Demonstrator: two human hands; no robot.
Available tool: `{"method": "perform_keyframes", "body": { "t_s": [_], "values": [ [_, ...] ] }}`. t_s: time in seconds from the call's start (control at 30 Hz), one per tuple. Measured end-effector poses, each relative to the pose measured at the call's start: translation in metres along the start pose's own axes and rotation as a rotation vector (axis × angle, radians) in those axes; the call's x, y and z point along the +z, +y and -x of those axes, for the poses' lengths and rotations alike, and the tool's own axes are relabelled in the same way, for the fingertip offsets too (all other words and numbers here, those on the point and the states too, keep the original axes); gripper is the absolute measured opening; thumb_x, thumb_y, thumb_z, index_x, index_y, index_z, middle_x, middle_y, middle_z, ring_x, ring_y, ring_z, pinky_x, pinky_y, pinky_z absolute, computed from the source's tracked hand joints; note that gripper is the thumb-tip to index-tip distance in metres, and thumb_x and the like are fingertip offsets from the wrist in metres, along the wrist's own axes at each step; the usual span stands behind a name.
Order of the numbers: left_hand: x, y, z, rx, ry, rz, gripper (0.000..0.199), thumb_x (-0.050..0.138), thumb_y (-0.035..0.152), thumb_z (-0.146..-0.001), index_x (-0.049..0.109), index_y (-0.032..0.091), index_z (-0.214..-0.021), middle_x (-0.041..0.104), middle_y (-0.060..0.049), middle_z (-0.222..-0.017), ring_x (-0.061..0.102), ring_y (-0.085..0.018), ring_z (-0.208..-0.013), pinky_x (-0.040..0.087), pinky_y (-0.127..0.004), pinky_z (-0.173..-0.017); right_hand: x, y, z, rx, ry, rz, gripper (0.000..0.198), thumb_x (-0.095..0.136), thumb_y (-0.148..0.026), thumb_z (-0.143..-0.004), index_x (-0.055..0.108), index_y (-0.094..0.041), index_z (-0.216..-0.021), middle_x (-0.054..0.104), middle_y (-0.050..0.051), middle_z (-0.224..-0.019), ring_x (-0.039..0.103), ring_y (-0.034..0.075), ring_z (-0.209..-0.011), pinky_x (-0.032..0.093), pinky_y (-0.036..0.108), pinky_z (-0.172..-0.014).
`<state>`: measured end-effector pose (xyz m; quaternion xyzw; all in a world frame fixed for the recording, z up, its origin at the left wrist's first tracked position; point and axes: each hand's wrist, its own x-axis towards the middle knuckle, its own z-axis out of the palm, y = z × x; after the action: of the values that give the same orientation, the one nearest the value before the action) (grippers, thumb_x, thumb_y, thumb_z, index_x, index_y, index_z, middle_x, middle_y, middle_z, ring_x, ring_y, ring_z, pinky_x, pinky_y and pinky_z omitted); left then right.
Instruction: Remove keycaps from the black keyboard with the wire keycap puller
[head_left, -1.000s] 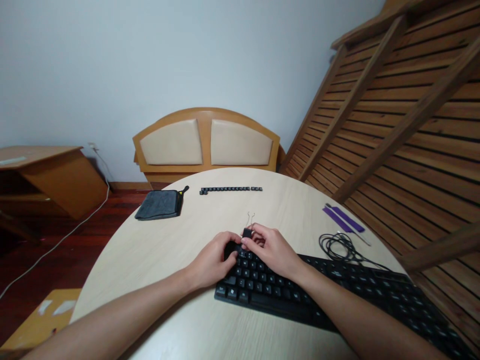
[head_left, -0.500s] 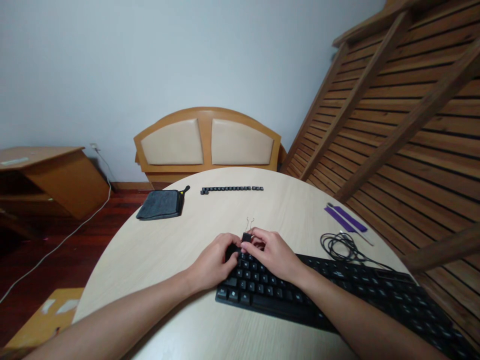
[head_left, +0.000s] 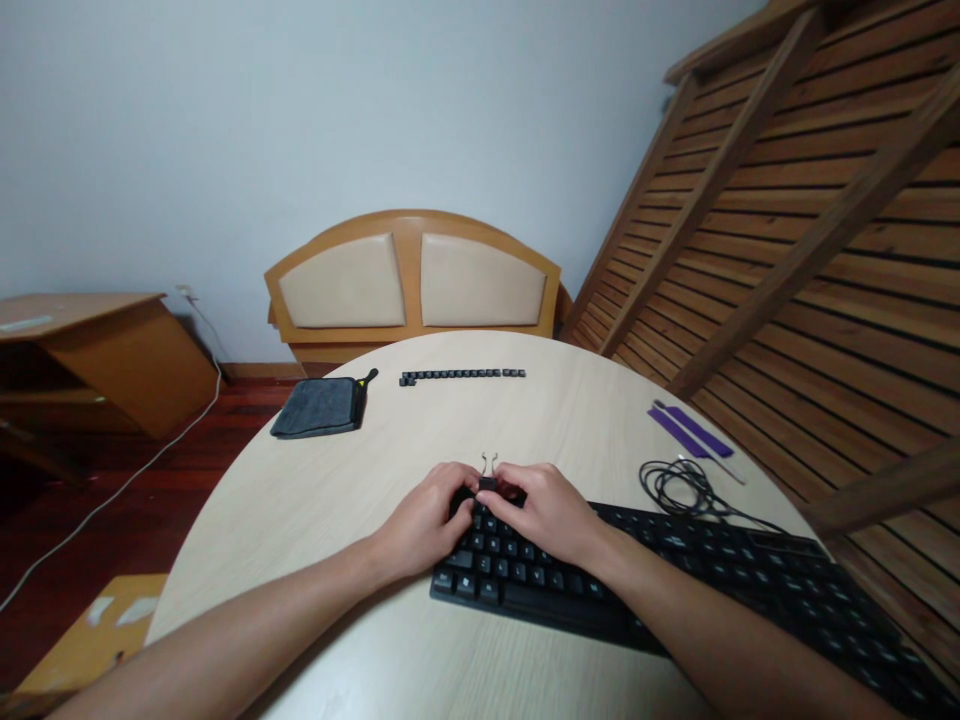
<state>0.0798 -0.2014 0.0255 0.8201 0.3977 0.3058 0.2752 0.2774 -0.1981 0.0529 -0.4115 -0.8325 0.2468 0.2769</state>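
A keycap puller [head_left: 487, 484], with a dark block-like handle and two thin wire prongs pointing away from me, is over the upper left part of a black keyboard [head_left: 540, 600]. My right hand [head_left: 547, 508] pinches the puller between thumb and fingers. My left hand [head_left: 427, 520] is closed, its fingertips meeting the puller's left side; its thumb lies over the keyboard's left edge. Both hands partly hide the upper left keys. Farther back, a row of loose black keycaps [head_left: 457, 375] lies on the round table [head_left: 420, 440], with a few below its left end.
A dark grey zip pouch [head_left: 319, 407] lies at the table's left. On the right are purple strips [head_left: 697, 432] beside a thin metal tool, and a coiled black cable [head_left: 686, 490] behind the keyboard. Wooden slats [head_left: 810, 250] lean close on the right; a headboard [head_left: 409, 270] stands behind.
The puller has tilted in my fingers: its handle sits slightly lower and its prongs are lower and nearer. Both hands stay at almost the same place on the keyboard.
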Motion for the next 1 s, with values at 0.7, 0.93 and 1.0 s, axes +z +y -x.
{"method": "perform_keyframes", "body": {
  "t_s": [0.7,0.93,1.0],
  "values": [
    [0.002,-0.003,0.0,0.031,0.02,0.028,0.009,0.058,0.016,-0.084,0.054,0.021,-0.091,0.061,-0.006,-0.11,0.055,-0.021,-0.106,0.043,-0.041,-0.096,0.007,0.007,-0.003,0.158,0.069,-0.116,0.029,0.05,-0.039,-0.093,0.06,-0.019,-0.073,0.07,0.002,-0.071,0.063,0.016,-0.065,0.04,0.024,-0.058],
    [0.004,-0.004,-0.002,0.007,0.031,0.082,0.006,0.059,0.019,-0.087,0.057,0.021,-0.092,0.064,-0.005,-0.108,0.056,-0.021,-0.106,0.042,-0.041,-0.097,0.008,0.013,-0.006,0.196,0.087,-0.345,0.029,0.053,-0.041,-0.091,0.059,-0.019,-0.073,0.073,0.003,-0.077,0.069,0.018,-0.074,0.047,0.025,-0.064],
    [0.004,-0.004,-0.002,0.0,0.039,0.1,0.008,0.059,0.019,-0.088,0.056,0.021,-0.095,0.064,-0.005,-0.106,0.057,-0.021,-0.104,0.043,-0.041,-0.095,0.008,0.014,-0.006,0.188,0.1,-0.371,0.028,0.053,-0.041,-0.091,0.061,-0.019,-0.076,0.072,0.003,-0.079,0.069,0.018,-0.076,0.048,0.025,-0.066]
  ]
}}
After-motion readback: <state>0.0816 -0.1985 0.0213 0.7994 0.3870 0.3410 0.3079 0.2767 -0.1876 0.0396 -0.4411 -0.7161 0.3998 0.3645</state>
